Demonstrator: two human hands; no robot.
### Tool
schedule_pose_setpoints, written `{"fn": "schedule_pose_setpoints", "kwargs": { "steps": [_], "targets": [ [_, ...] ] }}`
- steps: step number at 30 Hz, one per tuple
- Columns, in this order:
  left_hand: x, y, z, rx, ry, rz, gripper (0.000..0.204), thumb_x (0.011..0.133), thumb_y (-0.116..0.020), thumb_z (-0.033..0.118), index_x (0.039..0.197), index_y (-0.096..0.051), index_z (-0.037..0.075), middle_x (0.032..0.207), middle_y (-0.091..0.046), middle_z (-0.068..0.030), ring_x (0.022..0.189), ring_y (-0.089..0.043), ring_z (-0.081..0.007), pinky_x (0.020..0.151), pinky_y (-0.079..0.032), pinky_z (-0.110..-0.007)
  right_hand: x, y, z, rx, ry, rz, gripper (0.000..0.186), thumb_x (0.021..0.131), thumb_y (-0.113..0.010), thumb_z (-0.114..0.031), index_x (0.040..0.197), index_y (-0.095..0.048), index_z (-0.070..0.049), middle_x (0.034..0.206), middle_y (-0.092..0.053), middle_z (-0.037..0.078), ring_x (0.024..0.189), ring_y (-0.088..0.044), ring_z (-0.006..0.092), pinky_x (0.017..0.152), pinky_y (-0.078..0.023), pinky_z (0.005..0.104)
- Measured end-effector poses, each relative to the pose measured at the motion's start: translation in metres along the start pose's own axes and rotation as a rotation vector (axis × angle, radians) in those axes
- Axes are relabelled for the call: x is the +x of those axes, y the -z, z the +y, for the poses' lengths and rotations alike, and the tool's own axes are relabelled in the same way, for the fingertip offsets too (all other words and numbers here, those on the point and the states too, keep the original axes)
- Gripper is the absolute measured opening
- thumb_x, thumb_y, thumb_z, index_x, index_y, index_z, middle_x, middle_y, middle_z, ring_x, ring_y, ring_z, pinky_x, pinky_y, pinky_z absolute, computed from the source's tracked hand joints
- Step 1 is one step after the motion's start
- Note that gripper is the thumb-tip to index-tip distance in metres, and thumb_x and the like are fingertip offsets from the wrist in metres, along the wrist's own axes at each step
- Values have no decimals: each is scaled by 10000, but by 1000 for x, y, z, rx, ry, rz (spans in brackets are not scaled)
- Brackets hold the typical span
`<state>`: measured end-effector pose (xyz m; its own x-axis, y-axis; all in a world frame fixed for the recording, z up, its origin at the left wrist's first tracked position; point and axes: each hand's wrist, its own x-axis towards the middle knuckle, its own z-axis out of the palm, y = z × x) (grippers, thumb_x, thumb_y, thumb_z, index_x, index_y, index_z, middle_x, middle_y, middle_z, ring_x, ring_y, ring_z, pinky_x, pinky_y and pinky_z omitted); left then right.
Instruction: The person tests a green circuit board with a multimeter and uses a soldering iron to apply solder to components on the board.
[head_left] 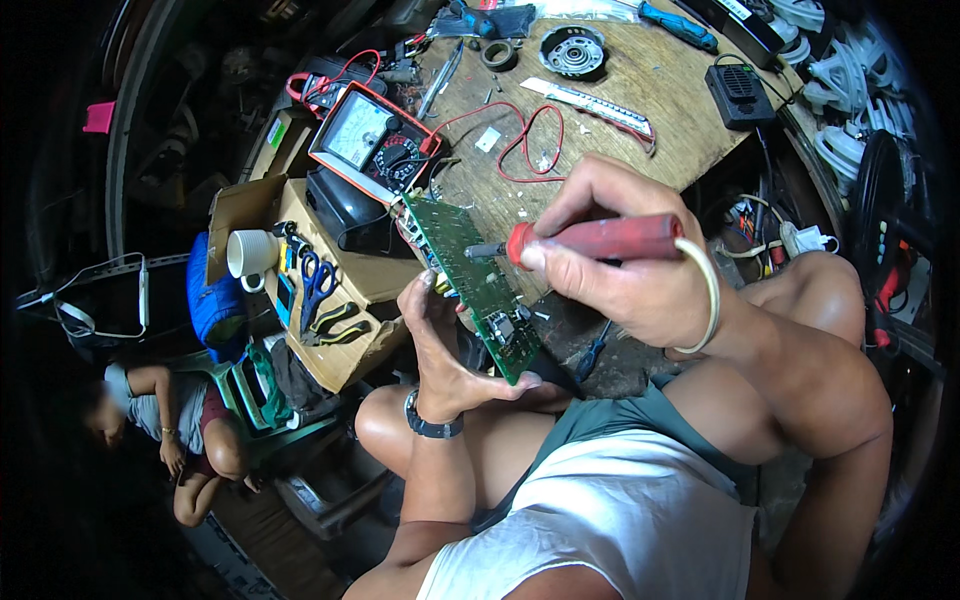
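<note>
My left hand (445, 350) holds a green circuit board (462, 262) by its edge, with the thumb at the lower corner and the fingers along the left side. The board is tilted, and some components show on it. In my right hand (620, 275) is a soldering iron (600, 240) with a red handle and a pale cord leaving its back end. Its metal tip points left at the board's face; I cannot tell whether it touches. An analog multimeter (375, 143) with an orange-red rim lies just beyond the board, a red lead running from it.
A cardboard box (345, 290) at left holds scissors (316, 285), pliers and a white mug (252, 252). On the wooden table (650, 90) lie a utility knife (590, 105), a tape roll (499, 55) and a round metal part (571, 50). Another person (190, 430) sits at lower left.
</note>
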<state>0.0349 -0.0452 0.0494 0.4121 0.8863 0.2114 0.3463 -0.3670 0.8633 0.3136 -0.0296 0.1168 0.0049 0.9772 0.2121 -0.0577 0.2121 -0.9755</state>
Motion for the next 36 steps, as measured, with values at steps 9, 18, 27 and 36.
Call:
{"fn": "schedule_pose_setpoints", "kwargs": {
  "steps": [9, 18, 27, 36],
  "targets": [
    [1, 1, 6, -30, 12, -5, 1526, 410, -1074, 409, 1593, -155, 113, 1499, -275, -129, 1402, -414, -316, 1107, -456, -485, 2, -8, 2, 98, -136, -32, 212, 911, -802, -209, 927, -668, -46, 786, -666, 29, 721, -608, 93, 639, -486, 285],
    [-1, 2, 3, -21, 8, -3, 1556, 403, -1072, 446, 1600, -139, 104, 1502, -269, -143, 1402, -410, -327, 1130, -438, -483, 5, -11, 5, 58, -106, -29, 220, 913, -803, -215, 931, -662, -46, 786, -665, 29, 724, -601, 87, 636, -483, 285],
    [-2, 2, -2, 0, 0, 12, 1566, 398, -1065, 479, 1596, -141, 74, 1491, -275, -163, 1402, -408, -333, 1151, -415, -478, 6, -12, 2, 77, -124, -31, 220, 922, -798, -214, 934, -660, -44, 789, -666, 24, 726, -599, 78, 634, -485, 280],
    [1, 0, 3, 20, -5, 6, 1557, 397, -1066, 458, 1593, -149, 66, 1486, -277, -163, 1405, -408, -335, 1149, -419, -476, 4, -9, -2, 142, -169, -36, 218, 919, -802, -204, 931, -658, -41, 795, -674, 25, 728, -607, 76, 637, -491, 276]
  ]
}}
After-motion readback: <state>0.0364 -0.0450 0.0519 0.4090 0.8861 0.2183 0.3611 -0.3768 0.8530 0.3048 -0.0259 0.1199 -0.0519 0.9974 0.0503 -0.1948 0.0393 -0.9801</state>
